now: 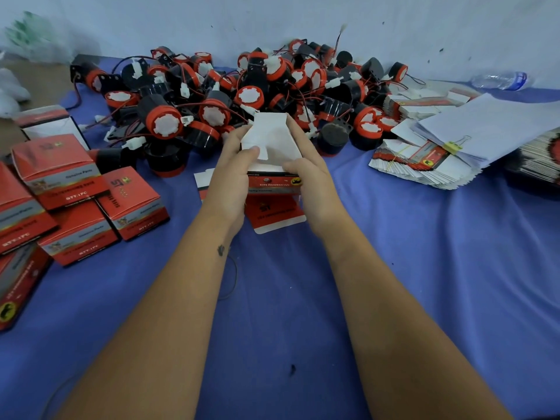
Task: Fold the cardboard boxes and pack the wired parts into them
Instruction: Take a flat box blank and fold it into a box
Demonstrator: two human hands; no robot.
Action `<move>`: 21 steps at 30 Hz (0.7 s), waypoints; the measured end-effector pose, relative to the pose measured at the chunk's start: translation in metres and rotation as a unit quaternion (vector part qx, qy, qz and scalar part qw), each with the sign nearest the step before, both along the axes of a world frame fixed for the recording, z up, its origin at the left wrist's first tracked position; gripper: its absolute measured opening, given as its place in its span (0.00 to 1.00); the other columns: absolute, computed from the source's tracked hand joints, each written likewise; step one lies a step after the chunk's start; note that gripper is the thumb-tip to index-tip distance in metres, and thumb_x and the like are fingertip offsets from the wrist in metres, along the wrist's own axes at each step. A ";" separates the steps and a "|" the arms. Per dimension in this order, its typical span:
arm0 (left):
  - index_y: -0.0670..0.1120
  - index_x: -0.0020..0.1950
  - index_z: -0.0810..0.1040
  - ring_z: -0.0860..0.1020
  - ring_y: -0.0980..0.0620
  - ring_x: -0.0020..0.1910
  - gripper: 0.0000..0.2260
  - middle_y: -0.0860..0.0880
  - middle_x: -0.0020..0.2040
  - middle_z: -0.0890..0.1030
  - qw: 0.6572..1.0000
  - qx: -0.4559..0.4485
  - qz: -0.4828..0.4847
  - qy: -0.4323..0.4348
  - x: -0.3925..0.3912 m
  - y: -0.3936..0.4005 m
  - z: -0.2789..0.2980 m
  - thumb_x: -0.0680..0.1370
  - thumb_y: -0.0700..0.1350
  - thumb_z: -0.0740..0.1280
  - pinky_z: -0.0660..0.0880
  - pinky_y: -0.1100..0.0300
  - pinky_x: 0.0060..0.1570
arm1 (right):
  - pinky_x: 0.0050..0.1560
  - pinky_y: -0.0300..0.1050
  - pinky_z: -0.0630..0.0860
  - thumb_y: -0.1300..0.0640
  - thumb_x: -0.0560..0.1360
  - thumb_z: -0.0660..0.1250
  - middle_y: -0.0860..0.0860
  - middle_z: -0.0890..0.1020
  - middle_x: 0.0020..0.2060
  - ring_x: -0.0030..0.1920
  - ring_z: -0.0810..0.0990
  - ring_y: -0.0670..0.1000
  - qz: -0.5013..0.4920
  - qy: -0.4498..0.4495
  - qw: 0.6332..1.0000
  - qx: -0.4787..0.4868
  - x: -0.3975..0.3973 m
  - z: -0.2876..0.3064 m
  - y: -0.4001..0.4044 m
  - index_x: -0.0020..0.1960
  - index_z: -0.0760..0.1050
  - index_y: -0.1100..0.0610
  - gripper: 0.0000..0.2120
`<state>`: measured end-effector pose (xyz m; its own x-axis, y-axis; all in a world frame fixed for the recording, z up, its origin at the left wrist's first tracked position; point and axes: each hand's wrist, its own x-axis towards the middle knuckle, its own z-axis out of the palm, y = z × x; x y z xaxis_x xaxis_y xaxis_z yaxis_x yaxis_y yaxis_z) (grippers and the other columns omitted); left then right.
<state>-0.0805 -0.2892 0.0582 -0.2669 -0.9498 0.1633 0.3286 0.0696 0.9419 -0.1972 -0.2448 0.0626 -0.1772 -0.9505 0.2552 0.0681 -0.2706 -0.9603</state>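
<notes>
A red and white cardboard box [274,183] stands half folded at the middle of the blue cloth, its white inner flaps [272,137] up. My left hand [233,174] grips its left side, thumb pressed on a white flap. My right hand [309,168] holds the right side, thumb on the flap edge. Behind the box lies a big heap of black and red wired parts [242,95] with white connectors. What is inside the box is hidden.
Several folded red boxes [75,201] are stacked at the left. Bundles of flat box blanks [424,159] with a yellow binder clip [451,147] lie at the right under white paper [491,125]. A plastic bottle [500,80] rests by the wall. A loose flat blank [201,180] lies beneath my left hand.
</notes>
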 end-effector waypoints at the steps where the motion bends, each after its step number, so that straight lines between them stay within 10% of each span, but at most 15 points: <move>1: 0.52 0.70 0.71 0.82 0.52 0.52 0.17 0.48 0.62 0.80 1.000 0.002 0.008 -0.001 0.000 0.000 0.001 0.83 0.39 0.57 0.80 0.55 0.48 | 0.59 0.45 0.77 0.62 0.79 0.55 0.45 0.77 0.66 0.62 0.78 0.46 0.019 -0.029 0.999 0.005 0.001 0.002 -0.001 0.73 0.68 0.46 0.24; 4: 0.54 0.66 0.73 0.82 0.55 0.50 0.17 0.51 0.59 0.80 1.000 0.003 0.025 0.014 0.000 0.001 0.002 0.83 0.37 0.56 0.80 0.58 0.45 | 0.68 0.55 0.72 0.53 0.83 0.56 0.51 0.78 0.65 0.64 0.78 0.53 0.009 -0.086 0.996 0.033 0.003 0.008 -0.002 0.69 0.74 0.49 0.16; 12: 0.50 0.51 0.78 0.80 0.52 0.44 0.12 0.49 0.51 0.80 0.999 0.001 0.024 0.031 -0.001 0.007 0.008 0.81 0.35 0.59 0.77 0.60 0.39 | 0.42 0.48 0.77 0.72 0.76 0.58 0.50 0.83 0.41 0.41 0.80 0.51 -0.017 -0.149 0.989 0.012 0.001 0.011 0.002 0.46 0.79 0.52 0.18; 21: 0.50 0.41 0.81 0.81 0.53 0.42 0.08 0.50 0.43 0.83 1.000 0.006 0.013 0.001 -0.001 0.012 0.009 0.77 0.44 0.65 0.77 0.58 0.42 | 0.40 0.46 0.74 0.64 0.74 0.62 0.56 0.78 0.42 0.44 0.77 0.57 -0.016 -0.157 0.986 0.047 0.003 0.012 0.003 0.41 0.75 0.57 0.05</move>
<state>-0.0811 -0.2770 0.0672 -0.2419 -0.9581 0.1533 0.3295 0.0674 0.9418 -0.1945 -0.2419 0.0745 -0.2643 -0.9598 0.0941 0.3581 -0.1883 -0.9145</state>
